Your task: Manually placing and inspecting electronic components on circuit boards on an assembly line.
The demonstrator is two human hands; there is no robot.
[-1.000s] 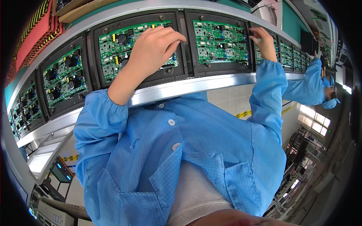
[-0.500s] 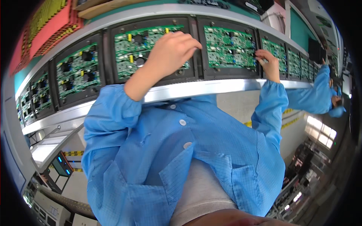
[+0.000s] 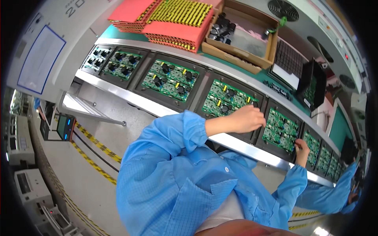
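A green circuit board (image 3: 280,130) lies in a black carrier frame (image 3: 258,142) on the metal-edged line, with one of my hands at either side of it. My left hand (image 3: 250,118) is closed, its fingers bent down at the frame's left edge. At the board's lower right corner, my right hand (image 3: 302,151) has its fingertips drawn together. Whatever either hand may hold is hidden. Left of these, another circuit board (image 3: 214,98) carries black round parts and yellow parts; my left hand and wrist pass over its lower right part.
More framed boards (image 3: 169,80) run along the line both ways. Behind it are stacked red sheets with yellow-black pieces (image 3: 177,29), a cardboard box (image 3: 240,35) of black parts, a black tray (image 3: 311,84) and a keyboard (image 3: 289,59). Another person's blue sleeve (image 3: 328,194) is at the right.
The view has swung left, bringing the box and red stacks into sight. My hands stay on both sides of the same board; the right fingers have drawn closer together.
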